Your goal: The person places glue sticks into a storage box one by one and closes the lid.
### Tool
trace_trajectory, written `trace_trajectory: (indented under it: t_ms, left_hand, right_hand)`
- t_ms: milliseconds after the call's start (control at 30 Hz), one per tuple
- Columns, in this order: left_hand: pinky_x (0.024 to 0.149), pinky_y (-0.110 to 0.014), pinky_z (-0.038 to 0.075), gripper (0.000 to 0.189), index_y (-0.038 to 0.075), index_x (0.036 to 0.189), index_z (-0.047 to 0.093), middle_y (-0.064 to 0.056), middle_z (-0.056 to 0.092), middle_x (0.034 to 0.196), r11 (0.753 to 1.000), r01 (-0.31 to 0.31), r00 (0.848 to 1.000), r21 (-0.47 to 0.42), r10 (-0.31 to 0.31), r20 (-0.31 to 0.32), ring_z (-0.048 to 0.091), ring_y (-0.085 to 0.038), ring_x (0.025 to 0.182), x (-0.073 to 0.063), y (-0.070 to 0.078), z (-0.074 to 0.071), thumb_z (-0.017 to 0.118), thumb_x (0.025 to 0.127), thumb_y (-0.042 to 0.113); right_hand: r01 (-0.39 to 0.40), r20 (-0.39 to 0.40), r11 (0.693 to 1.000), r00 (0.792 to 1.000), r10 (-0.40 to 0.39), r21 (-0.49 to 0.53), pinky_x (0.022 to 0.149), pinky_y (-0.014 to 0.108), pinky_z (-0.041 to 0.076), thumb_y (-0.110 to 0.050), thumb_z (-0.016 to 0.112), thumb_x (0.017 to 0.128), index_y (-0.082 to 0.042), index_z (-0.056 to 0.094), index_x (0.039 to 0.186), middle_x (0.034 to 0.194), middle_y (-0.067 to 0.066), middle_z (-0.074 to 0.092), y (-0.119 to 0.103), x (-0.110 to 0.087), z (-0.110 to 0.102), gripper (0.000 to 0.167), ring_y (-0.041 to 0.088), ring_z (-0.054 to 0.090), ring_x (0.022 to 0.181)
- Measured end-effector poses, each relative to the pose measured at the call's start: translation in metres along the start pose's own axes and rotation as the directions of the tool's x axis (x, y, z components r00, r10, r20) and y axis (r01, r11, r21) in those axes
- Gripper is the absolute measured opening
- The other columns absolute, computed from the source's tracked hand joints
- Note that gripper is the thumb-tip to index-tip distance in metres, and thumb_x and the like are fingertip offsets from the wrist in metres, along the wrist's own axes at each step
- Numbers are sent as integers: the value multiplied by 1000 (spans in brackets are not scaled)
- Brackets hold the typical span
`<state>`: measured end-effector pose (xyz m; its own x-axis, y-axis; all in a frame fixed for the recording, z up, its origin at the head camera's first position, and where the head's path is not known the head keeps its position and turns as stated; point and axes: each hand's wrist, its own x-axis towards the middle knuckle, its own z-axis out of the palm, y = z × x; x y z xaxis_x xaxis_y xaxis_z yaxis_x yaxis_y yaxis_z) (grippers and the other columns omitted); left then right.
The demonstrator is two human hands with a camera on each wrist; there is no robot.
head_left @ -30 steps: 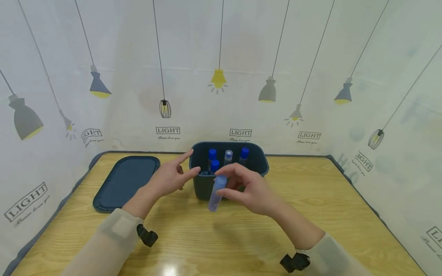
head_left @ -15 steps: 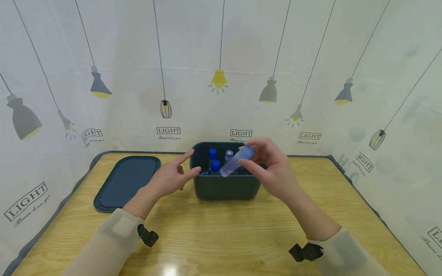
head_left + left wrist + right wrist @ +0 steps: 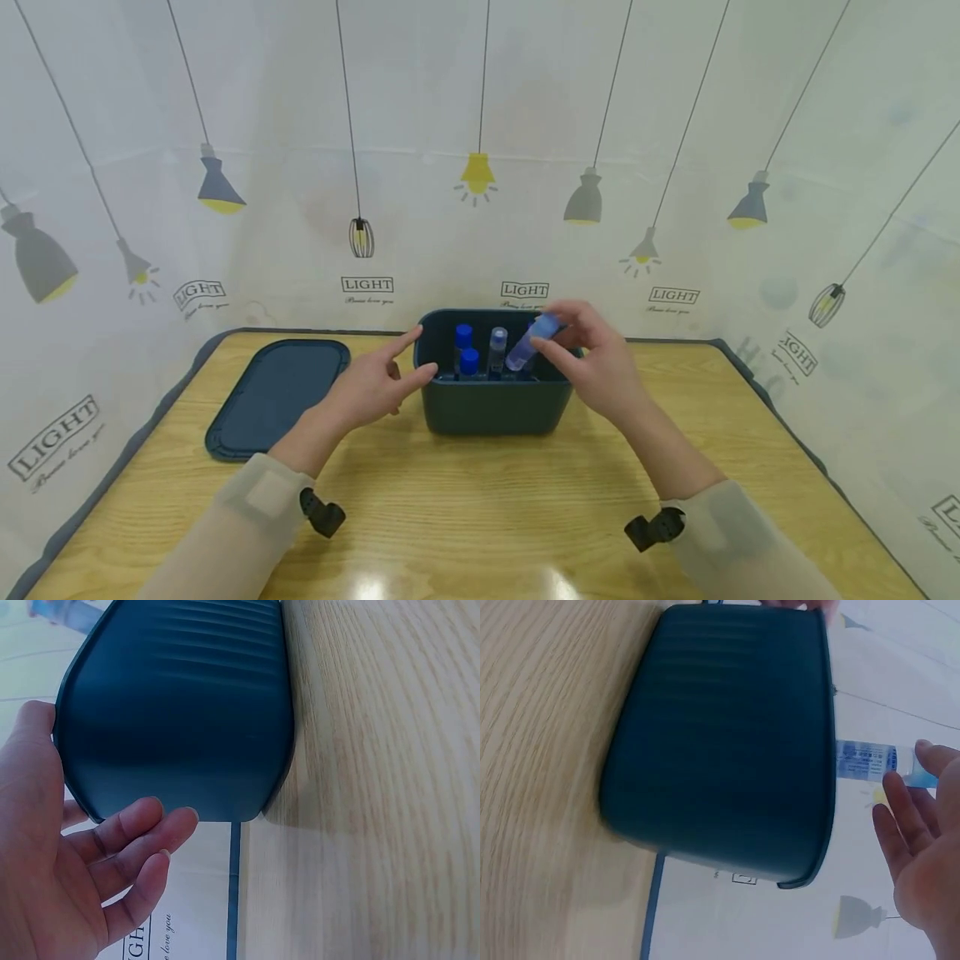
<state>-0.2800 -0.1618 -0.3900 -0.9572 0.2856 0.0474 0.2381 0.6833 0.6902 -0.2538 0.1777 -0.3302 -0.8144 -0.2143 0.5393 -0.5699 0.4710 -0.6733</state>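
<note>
My right hand [image 3: 602, 367] pinches a translucent labelled plastic tube [image 3: 522, 352] by its light-blue capped end. The tube slants down into a dark teal bin [image 3: 497, 410], its lower end below the far rim. In the right wrist view, part of the tube [image 3: 864, 760] shows above the rim and the bin wall hides the rest. Inside the bin stand several similar tubes, among them a blue-capped tube [image 3: 463, 337] and a clear-topped tube [image 3: 498, 343]. My left hand [image 3: 371, 387] has thumb and forefinger spread at the bin's left rim; its other fingers are loosely bent beside the end wall.
A flat dark blue lid [image 3: 270, 400] lies on the wooden table [image 3: 480, 508], left of the bin. A pale curtain [image 3: 420, 167] printed with lamps hangs close behind the table and along both sides.
My right hand has carried the tube from in front of the bin up and to the right, then over the rim, tilting it down inside. The left hand has stayed at the rim.
</note>
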Motion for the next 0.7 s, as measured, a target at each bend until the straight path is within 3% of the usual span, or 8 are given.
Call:
trace_trajectory:
  t_ms: [133, 333, 467, 700]
  left_hand:
    - [59, -38, 47, 87, 40, 176, 23, -6, 65, 75, 1000, 2, 1000, -2, -2, 2, 73, -37, 74, 0, -1, 0, 60, 104, 72]
    - [59, -38, 47, 87, 40, 176, 23, -6, 65, 75, 1000, -3, 1000, -2, 3, -2, 73, -37, 74, 0, -1, 1, 59, 104, 72]
    - [59, -38, 47, 87, 39, 176, 23, -6, 66, 75, 1000, -5, 1000, 2, 5, -3, 73, -37, 73, 1, -1, 1, 59, 104, 72]
    - [59, -38, 46, 87, 40, 176, 23, -6, 65, 75, 1000, 3, 1000, 2, -3, -5, 72, -36, 72, 1, -2, 2, 59, 104, 73]
  right_hand:
    - [-26, 48, 994, 998, 32, -110, 81, 34, 61, -20, 82, 101, -15, 67, 140, 122, 9, 76, 12, 5, 4, 42, 24, 76, 96]
    - [-59, 151, 980, 984, 89, -191, 92, 50, 62, -28, 81, 102, -19, 69, 138, 121, 8, 80, 24, 12, 11, 39, 26, 76, 104]
    - [-80, 204, 972, 971, 126, -221, 93, 50, 63, -30, 82, 102, -19, 71, 136, 122, 7, 81, 27, 18, 17, 37, 26, 77, 106]
    - [-102, 262, 961, 950, 170, -256, 83, 43, 61, -31, 81, 102, -21, 75, 134, 119, 6, 77, 29, 30, 27, 34, 23, 72, 99]
